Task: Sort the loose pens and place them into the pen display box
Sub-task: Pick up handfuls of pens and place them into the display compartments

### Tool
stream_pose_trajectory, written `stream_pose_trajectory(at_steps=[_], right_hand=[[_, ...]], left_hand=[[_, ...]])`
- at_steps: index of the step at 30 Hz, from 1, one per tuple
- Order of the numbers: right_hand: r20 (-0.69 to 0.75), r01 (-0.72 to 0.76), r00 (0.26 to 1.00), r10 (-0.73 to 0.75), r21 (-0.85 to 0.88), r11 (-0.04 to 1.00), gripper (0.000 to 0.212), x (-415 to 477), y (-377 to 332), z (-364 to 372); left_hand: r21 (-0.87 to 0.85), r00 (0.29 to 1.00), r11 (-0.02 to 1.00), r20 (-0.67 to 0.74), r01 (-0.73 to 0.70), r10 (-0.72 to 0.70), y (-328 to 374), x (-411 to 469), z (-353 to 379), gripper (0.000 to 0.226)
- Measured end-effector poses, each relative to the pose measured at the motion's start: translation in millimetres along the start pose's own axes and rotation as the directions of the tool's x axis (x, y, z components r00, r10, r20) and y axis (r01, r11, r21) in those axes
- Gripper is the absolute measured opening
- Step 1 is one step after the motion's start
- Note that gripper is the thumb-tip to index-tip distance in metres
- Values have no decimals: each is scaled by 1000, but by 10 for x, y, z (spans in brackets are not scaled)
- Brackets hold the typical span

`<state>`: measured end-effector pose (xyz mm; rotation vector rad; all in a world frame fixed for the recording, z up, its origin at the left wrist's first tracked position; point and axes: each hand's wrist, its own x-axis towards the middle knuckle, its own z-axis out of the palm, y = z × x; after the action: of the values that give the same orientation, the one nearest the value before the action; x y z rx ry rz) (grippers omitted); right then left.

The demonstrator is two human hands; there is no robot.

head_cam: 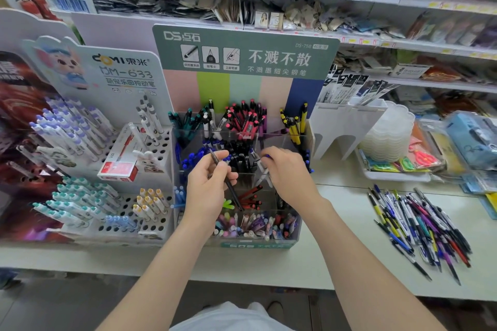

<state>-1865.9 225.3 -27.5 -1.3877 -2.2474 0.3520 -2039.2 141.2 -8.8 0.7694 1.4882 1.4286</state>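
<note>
Pen (233, 194) in left fingers (221, 155) over display box (255, 244); bare counter (338, 226) rightward

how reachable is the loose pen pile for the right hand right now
Probably reachable: the loose pen pile lies on bare counter right of the right hand, nothing standing between, though it seems to pinch a pen.

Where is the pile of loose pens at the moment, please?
In the head view, the loose pens lie on the counter at the right, right of the display box and in front of a white tray.
</note>
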Motion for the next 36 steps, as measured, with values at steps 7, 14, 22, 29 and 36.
stream_pose_trajectory(at_steps=[7,14,22,29,36], right_hand=[[-22,-13,1000,13,-12,1000,16,30,21,9],[-440,1,886,145,314,949,13,-42,-160,-227],[-334,109,937,-105,-7,994,20,-124,-51,-63],[-278,57,959,-45,34,998,38,-273,-211,-68],[-92,-162,907,411,824,543,16,-248,-524,-264]], left_hand=[[-2,1000,1000,15,25,-25,-24,-37,19,24],[32,987,987,-46,-155,156,36,-60,39,28],[87,863,868,-95,-489,496,242,-59,88,36],[-29,913,917,-113,-397,392,327,-16,157,22],[-273,988,954,-130,-121,88,380,44,180,21]])
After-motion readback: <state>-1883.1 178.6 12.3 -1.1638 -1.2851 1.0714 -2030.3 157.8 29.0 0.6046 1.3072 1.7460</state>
